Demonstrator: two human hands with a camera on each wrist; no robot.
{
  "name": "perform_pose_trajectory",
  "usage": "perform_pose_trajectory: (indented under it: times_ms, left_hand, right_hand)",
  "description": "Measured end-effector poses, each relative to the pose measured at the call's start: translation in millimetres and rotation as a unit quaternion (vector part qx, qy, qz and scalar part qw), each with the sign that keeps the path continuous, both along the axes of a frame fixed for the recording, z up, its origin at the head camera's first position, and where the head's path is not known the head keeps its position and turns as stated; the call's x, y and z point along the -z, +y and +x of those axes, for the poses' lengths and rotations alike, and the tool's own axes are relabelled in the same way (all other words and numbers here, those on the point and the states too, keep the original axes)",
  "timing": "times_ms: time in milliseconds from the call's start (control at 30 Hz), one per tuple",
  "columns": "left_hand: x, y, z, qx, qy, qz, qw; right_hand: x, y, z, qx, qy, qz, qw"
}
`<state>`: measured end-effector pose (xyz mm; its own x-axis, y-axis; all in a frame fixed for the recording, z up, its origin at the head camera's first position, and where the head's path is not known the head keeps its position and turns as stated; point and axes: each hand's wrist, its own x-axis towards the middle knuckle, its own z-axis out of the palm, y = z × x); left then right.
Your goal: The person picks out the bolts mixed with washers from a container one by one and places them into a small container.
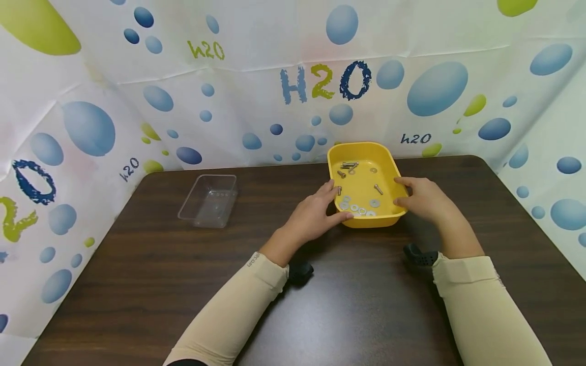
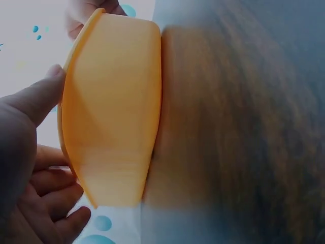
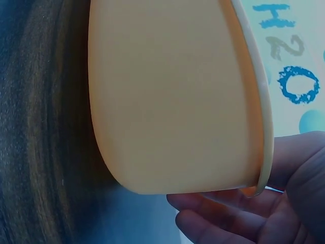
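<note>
Left hand [image 1: 313, 214] and right hand [image 1: 426, 199] grip a yellow rectangular plastic tray [image 1: 373, 222] of silver metal screws [image 1: 378, 189] and washers [image 1: 375, 203] on the brown wood-grain tabletop [image 1: 137, 284], right of a clear plastic box [image 1: 212, 218]; white backdrop [image 1: 265, 35] reads "H2O".

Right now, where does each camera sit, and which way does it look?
Head: worn on the head, looking forward and down at the yellow tray and table; left hand, right hand and sleeves show.
Left wrist: on that wrist, facing the tray's outside; both hands show partly.
Right wrist: on that wrist, facing the tray's outside; right hand shows.
Both wrist views share the tray and table.
</note>
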<state>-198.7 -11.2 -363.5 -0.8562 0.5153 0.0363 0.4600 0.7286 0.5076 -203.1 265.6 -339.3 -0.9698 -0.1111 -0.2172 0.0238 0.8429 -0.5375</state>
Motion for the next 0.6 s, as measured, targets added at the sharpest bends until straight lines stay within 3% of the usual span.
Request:
perform_pose_trajectory:
  times_ms: [200, 400, 500, 600]
  left_hand:
    - [-3.6, -3.6, 6.4, 0.044, 0.054, -0.02, 0.9973]
    - [-3.7, -5.5, 11.1, 0.104, 0.147, -0.017, 0.9835]
    - [-2.2, -5.0, 9.9, 0.126, 0.16, -0.004, 0.979]
    - [0.4, -4.8, 7.5, 0.123, 0.155, 0.006, 0.9801]
  right_hand:
    - [3.9, -2.5, -2.5, 0.001, 0.001, 0.0, 1.0]
    - [4.2, -4.7, -1.9, 0.013, -0.002, 0.007, 1.0]
    - [2.5, -4.6, -1.1, 0.013, 0.0, 0.008, 1.0]
    - [1.5, -4.4, -0.7, 0.013, 0.006, 0.008, 1.0]
